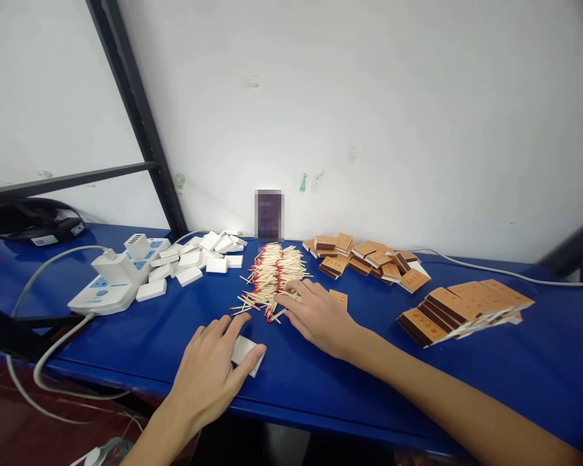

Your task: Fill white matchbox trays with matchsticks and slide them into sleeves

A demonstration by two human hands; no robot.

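My left hand [212,370] lies on a white inner matchbox tray [245,353] near the front edge of the blue table [126,330], thumb and fingers closed around it. My right hand [315,315] rests palm down at the near edge of a pile of red-tipped matches [272,275], fingertips touching the matches. A single orange matchbox sleeve [339,298] lies just right of that hand.
Several white trays [194,259] lie at the back left beside a white power strip [111,281] with plugs and cables. Loose orange sleeves [369,259] sit at the back, a stacked row of filled matchboxes [461,307] at right. A black frame post [140,123] leans against the wall.
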